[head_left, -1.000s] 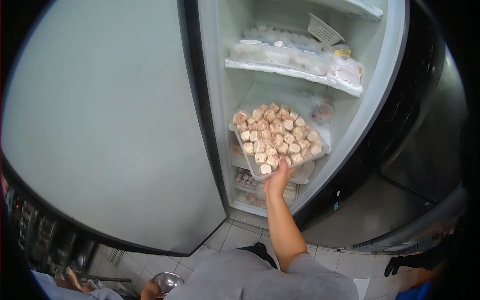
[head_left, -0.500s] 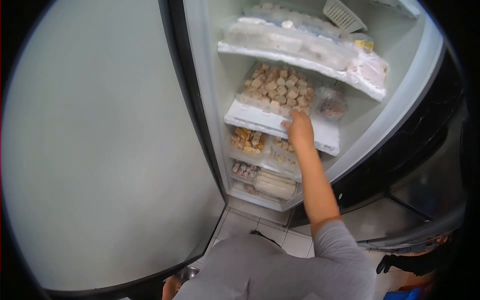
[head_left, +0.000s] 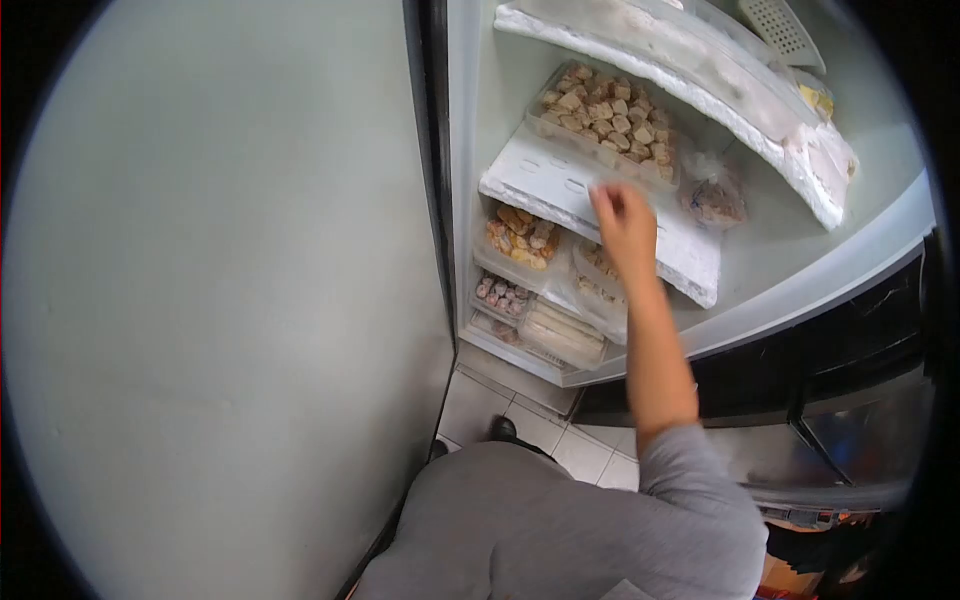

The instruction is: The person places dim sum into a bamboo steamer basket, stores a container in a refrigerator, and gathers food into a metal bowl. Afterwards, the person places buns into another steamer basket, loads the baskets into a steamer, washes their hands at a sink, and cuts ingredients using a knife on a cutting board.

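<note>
The right hand [head_left: 630, 228] is hovering half-curled and empty over the front edge of the shelf [head_left: 545, 176], near a plastic tub [head_left: 600, 150] of frozen chunks [head_left: 622, 112], probably heavy, rigid, best gripped by its rim.

My right hand [head_left: 618, 205] can pass over the white shelf [head_left: 545, 172] in front of the tub [head_left: 602, 153]; the plastic bag [head_left: 715, 192] blocks its right, the upper shelf [head_left: 680, 83] my reach above it.

1. A plain grey top [head_left: 560, 520], faintly creased down the middle.
2. Its short grey sleeve [head_left: 685, 462] leaves the forearm uncovered.
3. The right hand [head_left: 622, 208] is gloveless.
4. Dark shoe [head_left: 503, 428], rounded toe.
</note>
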{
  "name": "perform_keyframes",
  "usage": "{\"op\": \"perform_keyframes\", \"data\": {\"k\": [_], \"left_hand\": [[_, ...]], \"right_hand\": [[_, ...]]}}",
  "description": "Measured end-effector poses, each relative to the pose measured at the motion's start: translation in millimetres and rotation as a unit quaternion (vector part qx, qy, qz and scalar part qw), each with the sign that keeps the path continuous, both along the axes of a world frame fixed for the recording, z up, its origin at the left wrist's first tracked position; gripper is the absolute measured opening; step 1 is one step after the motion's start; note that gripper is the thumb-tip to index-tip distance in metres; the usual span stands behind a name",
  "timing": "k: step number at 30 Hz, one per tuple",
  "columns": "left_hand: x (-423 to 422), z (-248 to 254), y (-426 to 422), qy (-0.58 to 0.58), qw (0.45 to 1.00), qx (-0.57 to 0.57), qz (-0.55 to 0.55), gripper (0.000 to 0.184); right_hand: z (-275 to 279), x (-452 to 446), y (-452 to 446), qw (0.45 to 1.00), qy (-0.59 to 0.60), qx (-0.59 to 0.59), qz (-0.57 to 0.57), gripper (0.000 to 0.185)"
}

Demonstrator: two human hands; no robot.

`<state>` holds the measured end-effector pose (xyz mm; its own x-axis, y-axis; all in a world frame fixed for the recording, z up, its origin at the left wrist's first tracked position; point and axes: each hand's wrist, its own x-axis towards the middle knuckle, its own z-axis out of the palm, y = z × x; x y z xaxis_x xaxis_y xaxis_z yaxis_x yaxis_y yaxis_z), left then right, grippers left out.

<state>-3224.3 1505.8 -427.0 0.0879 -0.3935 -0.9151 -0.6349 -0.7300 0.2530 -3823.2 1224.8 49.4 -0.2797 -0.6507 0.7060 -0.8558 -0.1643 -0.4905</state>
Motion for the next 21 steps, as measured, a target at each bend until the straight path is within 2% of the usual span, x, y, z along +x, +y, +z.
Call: {"op": "perform_keyframes", "data": {"k": [2, 3, 4, 5, 7, 8, 9, 11, 12, 14, 15, 17, 18, 20, 21], "left_hand": [[-3, 2, -5, 0.0, 1.0, 0.0, 0.0, 0.041], [-5, 3, -7, 0.001, 1.0, 0.0, 0.0, 0.041], [-7, 4, -9, 0.001, 1.0, -0.004, -0.002, 0.042], [-7, 5, -11, 0.0, 1.0, -0.007, -0.006, 0.042], [-8, 9, -18, 0.001, 1.0, -0.014, -0.013, 0.042], [-9, 10, -21, 0.002, 1.0, -0.017, -0.017, 0.042], [-10, 11, -25, 0.003, 1.0, -0.02, -0.024, 0.042], [-11, 11, -34, 0.005, 0.999, -0.025, -0.039, 0.042], [-10, 11, -39, 0.006, 0.999, -0.028, -0.046, 0.042], [-7, 12, -48, 0.007, 0.998, -0.033, -0.059, 0.042], [-6, 11, -52, 0.008, 0.997, -0.034, -0.066, 0.042], [-2, 10, -61, 0.011, 0.996, -0.036, -0.079, 0.042], [0, 9, -63, 0.011, 0.996, -0.035, -0.086, 0.042], [2, 5, -68, 0.012, 0.994, -0.031, -0.099, 0.042], [4, 3, -71, 0.012, 0.994, -0.029, -0.106, 0.042]], "right_hand": [[-63, -6, 52, 0.989, -0.072, 0.115, 0.055, 0.035], [-94, -5, 74, 0.945, -0.231, 0.208, 0.107, 0.036], [-120, -6, 86, 0.863, -0.382, 0.292, 0.156, 0.039], [-137, -8, 91, 0.863, -0.385, 0.287, 0.158, 0.039], [-160, -13, 97, 0.773, -0.6, 0.197, 0.065, 0.059], [-156, -26, 91, 0.725, -0.671, 0.138, 0.072, 0.076], [-154, -39, 82, 0.724, -0.674, 0.128, 0.071, 0.076], [-153, -63, 62, 0.615, -0.788, -0.01, 0.028, 0.072], [-153, -68, 56, 0.612, -0.79, -0.019, 0.028, 0.072], [-150, -72, 50, 0.653, -0.754, -0.022, 0.067, 0.065], [-151, -72, 53, 0.652, -0.755, -0.031, 0.065, 0.065], [-146, -68, 60, 0.627, -0.767, -0.039, 0.13, 0.06], [-146, -64, 69, 0.628, -0.766, -0.045, 0.125, 0.06], [-144, -36, 99, 0.585, -0.799, -0.068, 0.122, 0.06], [-149, -24, 114, 0.587, -0.798, -0.072, 0.115, 0.06]]}}
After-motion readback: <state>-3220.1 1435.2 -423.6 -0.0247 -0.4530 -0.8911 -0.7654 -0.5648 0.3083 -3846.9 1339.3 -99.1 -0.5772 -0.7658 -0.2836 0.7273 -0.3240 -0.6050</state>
